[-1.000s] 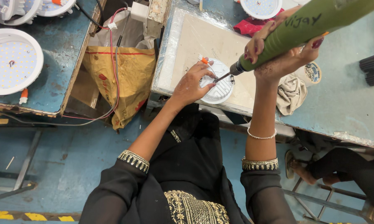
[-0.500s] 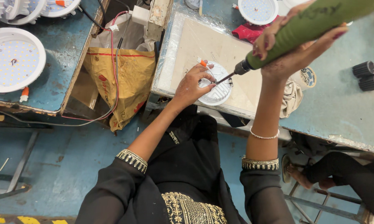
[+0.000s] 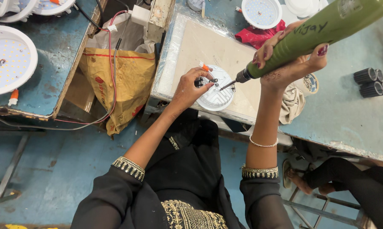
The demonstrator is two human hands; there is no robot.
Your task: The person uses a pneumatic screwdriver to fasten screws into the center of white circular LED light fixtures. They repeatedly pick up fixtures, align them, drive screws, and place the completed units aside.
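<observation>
The green electric screwdriver lay in the right hand, whose fingers were wrapped closed around its barrel. Its long axis ran slantwise, the tail toward the upper right and the bit pointing down-left onto the round white light housing. That housing sat flat on the plastic-wrapped beige board, near the board's front edge. The left hand rested on the housing's left rim, its fingertips pinched narrowly on a small dark part beside the bit. A yellow sack hung open-mouthed between the benches, with red and black wires running down over it; what was inside could not be told.
</observation>
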